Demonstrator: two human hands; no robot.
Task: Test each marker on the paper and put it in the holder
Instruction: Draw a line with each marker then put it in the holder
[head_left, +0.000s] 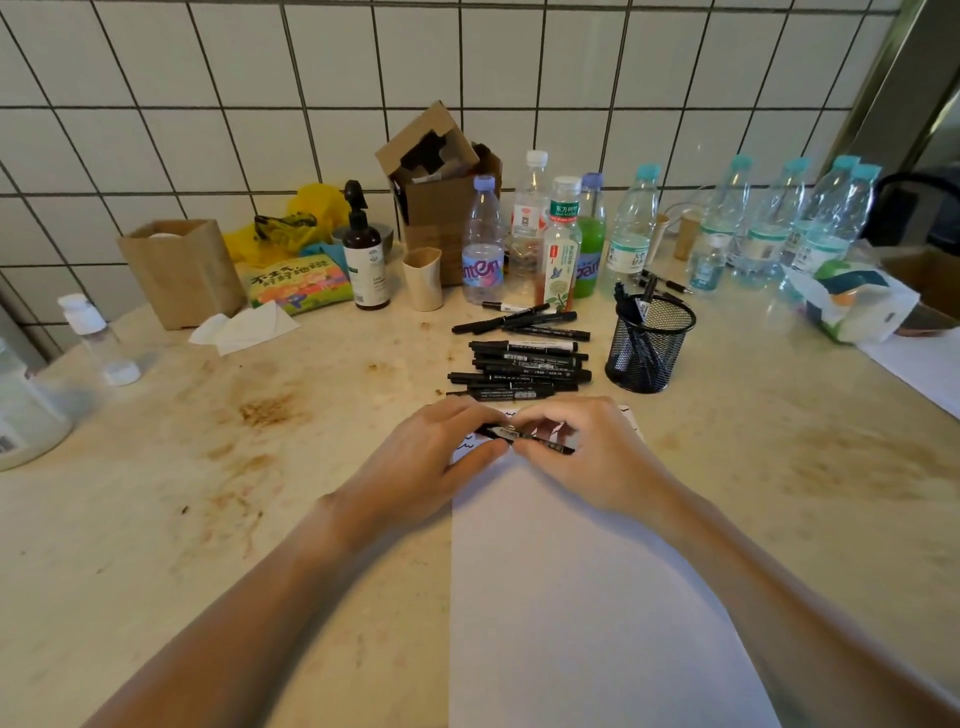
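White rectangular paper sheet (587, 597) lies nearest, flat on the stained beige stone counter (208, 493), running from the near edge up to the hands; small black squiggles mark its far end. Both bare forearms reach in from the near corners and meet over that far end. The left hand (431, 462) and the right hand (587, 452) each curl their fingers round one black marker pen with a pale label (519, 435), held level just above the paper, the left pinching its left part and the right its right part.

Far of the hands, touching nothing else, a loose pile of black markers (519, 364) lies on the counter, barrels mostly running left to right. Just right of the pile stands the black wire-mesh pen holder (649, 348), upright, with a few markers standing in it.

Farther back, against the white tiled wall (260, 104), stand a row of clear plastic bottles (634, 234), an open brown cardboard box (441, 197) and a dark pump bottle (366, 254).
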